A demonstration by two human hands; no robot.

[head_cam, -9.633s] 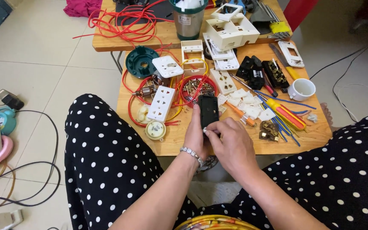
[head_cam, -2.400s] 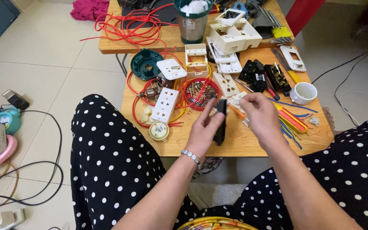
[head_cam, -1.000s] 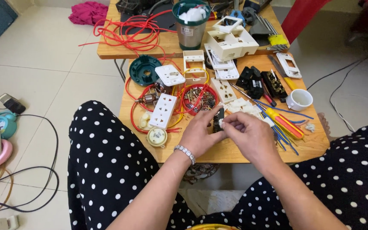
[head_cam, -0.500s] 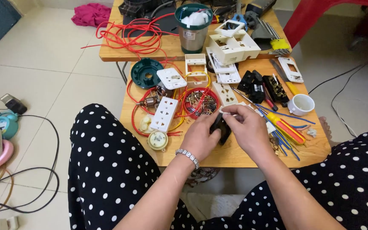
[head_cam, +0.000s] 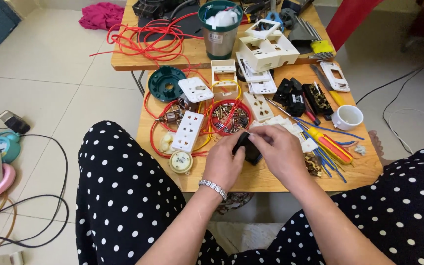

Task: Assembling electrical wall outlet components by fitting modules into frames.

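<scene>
Mid-job: left hand clasping small black part, right hand pinching its top edge. Just beyond grip, screw dish and sockets untouched, nothing assembled yet.

Wooden worktop, cluttered. White multi-socket strip at left, round cream part just below it. Red dish of screws mid-worktop, green round cover behind. White cup at right, yellow-handled screwdriver near it. Red wire tangle and lidded metal can at the back. Pink cloth on floor.
</scene>
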